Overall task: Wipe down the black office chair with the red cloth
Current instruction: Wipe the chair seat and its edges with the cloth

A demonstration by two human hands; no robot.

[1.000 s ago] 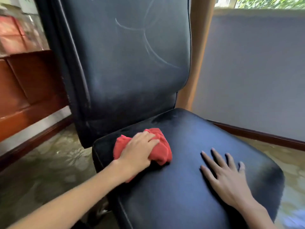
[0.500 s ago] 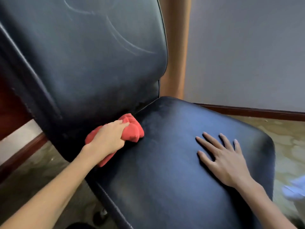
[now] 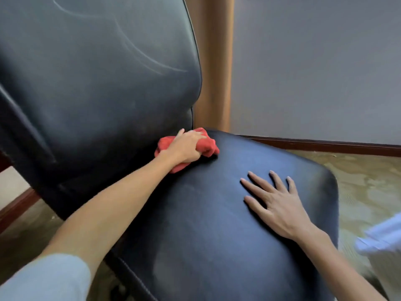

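Note:
The black office chair fills the view: its seat (image 3: 217, 224) lies in front of me and its dusty backrest (image 3: 97, 83), marked with pale curved streaks, rises at the left. My left hand (image 3: 186, 146) grips the bunched red cloth (image 3: 208, 145) and presses it onto the far back corner of the seat, right where seat and backrest meet. My right hand (image 3: 275, 203) rests flat on the right part of the seat, fingers straight and spread.
A wooden post (image 3: 212, 61) stands just behind the chair against a grey wall (image 3: 314, 61) with a dark skirting board (image 3: 325, 145). Patterned greenish floor (image 3: 368, 181) spreads to the right. A blurred white object (image 3: 384, 237) sits at the right edge.
My left hand has slid the red cloth across the seat from its left rear area to the far back corner by the backrest. My right hand has stayed flat on the seat.

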